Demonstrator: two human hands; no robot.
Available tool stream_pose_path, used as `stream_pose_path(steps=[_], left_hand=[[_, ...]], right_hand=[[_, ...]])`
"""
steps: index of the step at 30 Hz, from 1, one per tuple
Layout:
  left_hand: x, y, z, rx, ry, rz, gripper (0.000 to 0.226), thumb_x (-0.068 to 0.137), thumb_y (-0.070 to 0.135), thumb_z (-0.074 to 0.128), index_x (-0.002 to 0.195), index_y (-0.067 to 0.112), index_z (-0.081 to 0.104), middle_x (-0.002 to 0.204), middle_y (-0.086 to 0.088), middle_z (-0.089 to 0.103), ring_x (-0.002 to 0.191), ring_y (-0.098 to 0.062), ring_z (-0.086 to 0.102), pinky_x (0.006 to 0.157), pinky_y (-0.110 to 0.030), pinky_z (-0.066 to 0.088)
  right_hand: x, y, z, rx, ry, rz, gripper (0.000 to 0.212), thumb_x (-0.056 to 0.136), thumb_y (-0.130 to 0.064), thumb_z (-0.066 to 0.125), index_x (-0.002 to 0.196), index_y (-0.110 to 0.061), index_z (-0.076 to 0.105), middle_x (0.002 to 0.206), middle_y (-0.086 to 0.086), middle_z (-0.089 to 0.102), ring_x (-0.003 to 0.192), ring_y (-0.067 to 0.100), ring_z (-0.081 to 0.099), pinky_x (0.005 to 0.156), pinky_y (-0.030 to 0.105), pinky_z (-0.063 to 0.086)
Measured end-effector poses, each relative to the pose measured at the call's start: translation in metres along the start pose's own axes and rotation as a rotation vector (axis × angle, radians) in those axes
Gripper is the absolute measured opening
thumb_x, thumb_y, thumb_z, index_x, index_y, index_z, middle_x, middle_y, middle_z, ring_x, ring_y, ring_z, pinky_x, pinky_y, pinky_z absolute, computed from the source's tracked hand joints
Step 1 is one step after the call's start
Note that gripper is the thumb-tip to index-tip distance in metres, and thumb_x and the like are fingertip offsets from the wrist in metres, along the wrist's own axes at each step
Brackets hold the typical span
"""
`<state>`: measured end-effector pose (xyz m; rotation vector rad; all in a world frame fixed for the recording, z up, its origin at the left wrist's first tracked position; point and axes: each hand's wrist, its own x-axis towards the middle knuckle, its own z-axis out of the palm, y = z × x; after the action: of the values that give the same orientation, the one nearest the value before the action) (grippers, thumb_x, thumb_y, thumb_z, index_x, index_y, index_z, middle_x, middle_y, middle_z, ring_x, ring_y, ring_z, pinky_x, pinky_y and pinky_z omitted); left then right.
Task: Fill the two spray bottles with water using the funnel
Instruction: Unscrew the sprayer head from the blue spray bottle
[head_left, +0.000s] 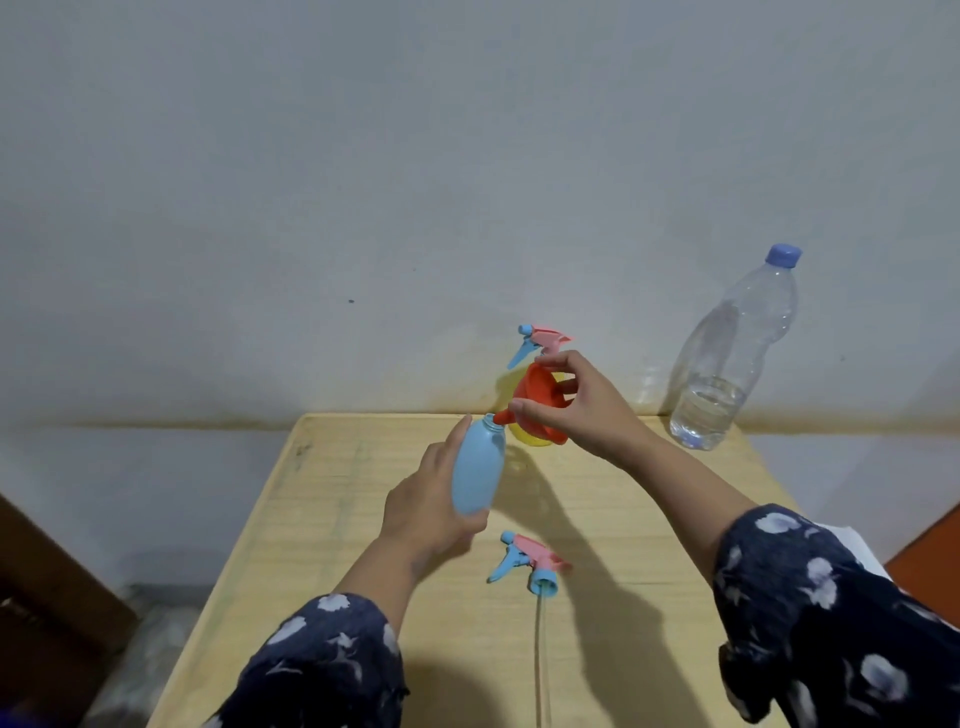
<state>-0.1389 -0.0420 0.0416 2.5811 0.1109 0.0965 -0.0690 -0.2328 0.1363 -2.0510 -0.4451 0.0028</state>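
Fingers of the right hand (576, 410) pinch the rim of a red funnel (540, 402), thumb at the near edge and the other fingers curled over the far edge, holding it tilted so its spout points left and meets the open neck of a blue spray bottle (478, 467). Whether the spout tip is already inside the neck or only touching its lip cannot be told. The left hand (428, 506) is wrapped around the lower body of that blue bottle, holding it lifted off the worktop (623, 545) and leaning slightly to the right. Just behind the funnel stands a yellow spray bottle (530, 439), mostly hidden, with its pink and blue trigger head (540, 340) still fitted and showing above the right hand. On the worktop near the left wrist lies a loose trigger head (530, 564) of the same colours, its thin dip tube running toward the near edge. At the back right corner stands a clear water bottle (732, 353) with a blue cap, water filling its lower part.
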Motion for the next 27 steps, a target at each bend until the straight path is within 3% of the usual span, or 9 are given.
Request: stream_pose_path(steps=[9, 12, 15, 18, 22, 27], left_hand=[[-0.007, -0.013, 0.0, 0.028, 0.047, 0.074, 0.109, 0.073, 0.043, 0.074, 0.147, 0.051, -0.006, 0.137, 0.013, 0.035, 0.095, -0.014, 0.056, 0.068, -0.028, 0.05], [-0.013, -0.015, 0.016, -0.119, 0.087, 0.027, 0.106, 0.069, 0.036, 0.077, 0.148, 0.044, 0.007, 0.134, 0.014, 0.036, 0.095, -0.015, 0.057, 0.072, -0.03, 0.052], [-0.016, -0.018, 0.035, -0.227, 0.083, -0.058, 0.097, 0.068, 0.037, 0.08, 0.146, 0.03, 0.022, 0.136, 0.014, 0.034, 0.104, -0.018, 0.058, 0.078, -0.033, 0.053], [-0.017, -0.023, 0.053, -0.32, 0.058, -0.13, 0.103, 0.061, 0.048, 0.081, 0.142, 0.033, 0.02, 0.135, 0.012, 0.036, 0.117, -0.018, 0.051, 0.087, -0.04, 0.052], [-0.023, -0.033, 0.073, -0.491, 0.061, -0.16, 0.107, 0.055, 0.055, 0.083, 0.139, 0.039, 0.02, 0.135, 0.012, 0.041, 0.121, -0.013, 0.05, 0.093, -0.042, 0.052], [-0.024, -0.04, 0.077, -0.641, 0.039, -0.156, 0.106, 0.057, 0.043, 0.09, 0.141, 0.031, 0.025, 0.124, 0.013, 0.05, 0.113, -0.012, 0.056, 0.094, -0.039, 0.053]], right_hand=[[0.003, -0.016, 0.024, -0.082, -0.092, -0.006, 0.067, 0.07, -0.048, 0.078, 0.129, -0.028, 0.052, 0.117, -0.011, 0.054, 0.107, 0.009, 0.052, 0.074, 0.017, 0.044], [0.001, -0.021, 0.038, -0.135, -0.108, -0.011, 0.069, 0.07, -0.048, 0.078, 0.13, -0.023, 0.053, 0.116, -0.012, 0.053, 0.105, 0.007, 0.051, 0.082, 0.021, 0.044], [-0.002, -0.019, 0.057, -0.286, -0.107, -0.01, 0.075, 0.067, -0.062, 0.074, 0.13, -0.027, 0.052, 0.122, -0.008, 0.053, 0.112, 0.012, 0.05, 0.094, 0.034, 0.047], [-0.007, -0.014, 0.075, -0.471, -0.094, -0.034, 0.078, 0.065, -0.071, 0.067, 0.13, -0.031, 0.051, 0.124, -0.007, 0.052, 0.117, 0.015, 0.048, 0.099, 0.04, 0.043], [-0.015, -0.006, 0.089, -0.483, -0.107, -0.034, 0.083, 0.065, -0.072, 0.066, 0.133, -0.029, 0.049, 0.125, -0.006, 0.051, 0.119, 0.016, 0.047, 0.099, 0.038, 0.043], [-0.02, -0.006, 0.101, -0.55, -0.074, -0.096, 0.083, 0.065, -0.073, 0.065, 0.133, -0.029, 0.05, 0.123, -0.005, 0.051, 0.119, 0.017, 0.045, 0.098, 0.037, 0.043]])
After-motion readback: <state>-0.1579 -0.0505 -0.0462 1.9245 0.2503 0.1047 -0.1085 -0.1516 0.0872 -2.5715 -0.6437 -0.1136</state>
